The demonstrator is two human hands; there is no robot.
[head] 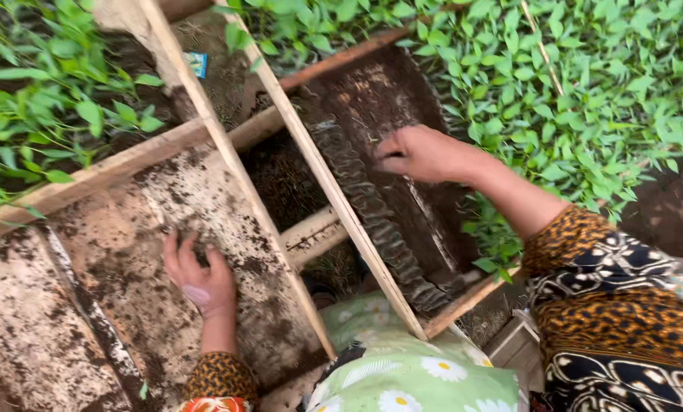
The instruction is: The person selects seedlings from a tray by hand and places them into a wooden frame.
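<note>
We are looking down at a wooden slat (311, 156) running diagonally across a seedling bed. Left of the slat, our left hand (200, 278) is resting open and flat on a soil-crusted board (120, 252). Right of it, our right hand (417, 155) is curling its fingers on dark soil (379, 91) beside green seedlings (585, 84), seemingly working the soil; whether it is pinching anything, we cannot tell. Next probably calls for a gentle touch near the stems.

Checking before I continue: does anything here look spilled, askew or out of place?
Loose soil is scattered over the pale board under the left hand. A small blue scrap lies among the dirt near the seedlings. The right hand touches the row of dark soil-filled pots.
</note>
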